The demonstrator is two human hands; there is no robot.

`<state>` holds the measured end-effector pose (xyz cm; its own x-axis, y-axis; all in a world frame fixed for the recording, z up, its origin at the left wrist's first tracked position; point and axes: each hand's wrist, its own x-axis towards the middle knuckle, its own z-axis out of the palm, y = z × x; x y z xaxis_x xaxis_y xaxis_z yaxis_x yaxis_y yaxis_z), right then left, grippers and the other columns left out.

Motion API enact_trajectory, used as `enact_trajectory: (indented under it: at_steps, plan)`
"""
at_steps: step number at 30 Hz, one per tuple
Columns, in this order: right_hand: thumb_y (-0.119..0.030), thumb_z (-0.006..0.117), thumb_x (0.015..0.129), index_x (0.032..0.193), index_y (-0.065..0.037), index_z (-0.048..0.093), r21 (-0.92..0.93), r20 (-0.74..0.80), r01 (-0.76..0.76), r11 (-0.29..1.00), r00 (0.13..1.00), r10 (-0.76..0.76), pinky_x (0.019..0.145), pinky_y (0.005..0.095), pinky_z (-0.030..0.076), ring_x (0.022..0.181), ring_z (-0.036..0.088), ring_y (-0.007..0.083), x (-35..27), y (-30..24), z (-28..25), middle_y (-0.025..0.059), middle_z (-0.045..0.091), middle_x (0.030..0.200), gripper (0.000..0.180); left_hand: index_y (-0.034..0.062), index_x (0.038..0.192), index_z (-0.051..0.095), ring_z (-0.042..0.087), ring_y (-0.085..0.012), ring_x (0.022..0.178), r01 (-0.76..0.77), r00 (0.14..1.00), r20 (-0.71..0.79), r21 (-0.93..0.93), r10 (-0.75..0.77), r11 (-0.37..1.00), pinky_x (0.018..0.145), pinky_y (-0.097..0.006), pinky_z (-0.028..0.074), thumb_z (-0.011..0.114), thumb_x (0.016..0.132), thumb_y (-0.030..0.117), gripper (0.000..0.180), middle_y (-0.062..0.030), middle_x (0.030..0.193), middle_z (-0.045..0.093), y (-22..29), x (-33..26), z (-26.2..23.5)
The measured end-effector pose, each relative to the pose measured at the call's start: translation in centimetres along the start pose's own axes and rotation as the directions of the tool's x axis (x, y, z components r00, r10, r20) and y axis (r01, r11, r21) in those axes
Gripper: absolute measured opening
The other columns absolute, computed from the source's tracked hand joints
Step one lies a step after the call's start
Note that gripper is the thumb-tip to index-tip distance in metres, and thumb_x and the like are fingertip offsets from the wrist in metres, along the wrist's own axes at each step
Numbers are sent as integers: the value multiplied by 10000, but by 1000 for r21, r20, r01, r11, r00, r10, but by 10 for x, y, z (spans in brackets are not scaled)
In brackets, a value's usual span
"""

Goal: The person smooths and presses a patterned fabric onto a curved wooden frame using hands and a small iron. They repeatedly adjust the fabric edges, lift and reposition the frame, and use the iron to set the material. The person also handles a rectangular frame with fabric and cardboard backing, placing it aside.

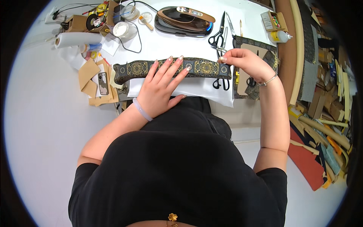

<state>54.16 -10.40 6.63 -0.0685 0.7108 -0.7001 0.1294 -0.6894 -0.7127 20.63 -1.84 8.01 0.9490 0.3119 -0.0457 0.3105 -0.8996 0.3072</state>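
A long, slightly curved strip of dark fabric with gold medallions lies across the front of the white table. My left hand rests flat over its middle, fingers stretched out and pressing on the cloth. At the strip's right end, my right hand has thumb and forefinger pinched together against the upper edge. Whatever is between those fingertips is too small to make out. Black-handled scissors lie partly under the strip's right end, and a pale piece sticks out at its left end.
A brown and black iron-like device stands at the back, with large shears beside it. Matching fabric with a beige board lies to the right. Jars, a white roll and a phone on brown paper occupy the left.
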Motion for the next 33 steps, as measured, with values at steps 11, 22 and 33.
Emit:
enact_trajectory:
  at_steps: [11,22,33]
  plan:
    - [-334,594,1092,1246,-85,763,-71,209,103,992,974,-86,924,252,502,924,603,81,26,-26,0,-37,703,1003,338,185,1585,481,350,-331,1549,32,998,57,38,-34,999,1271,-532,236,724,919,489,771,-118,1685,370,3,-2,-2]
    - [-672,607,994,965,-95,755,-499,281,-16,867,943,179,815,267,465,819,557,104,49,-48,-2,-18,627,849,596,194,1585,490,345,-329,1555,29,997,72,78,-35,997,1284,-527,212,674,948,516,737,-119,1688,371,5,-4,-2]
    - [-434,760,979,998,-66,727,-380,469,113,918,879,86,819,248,467,829,554,63,59,-40,-16,-38,642,854,370,236,1619,440,338,-286,1558,62,995,73,67,-67,996,1284,-530,230,717,912,515,809,-70,1704,351,7,-4,-1]
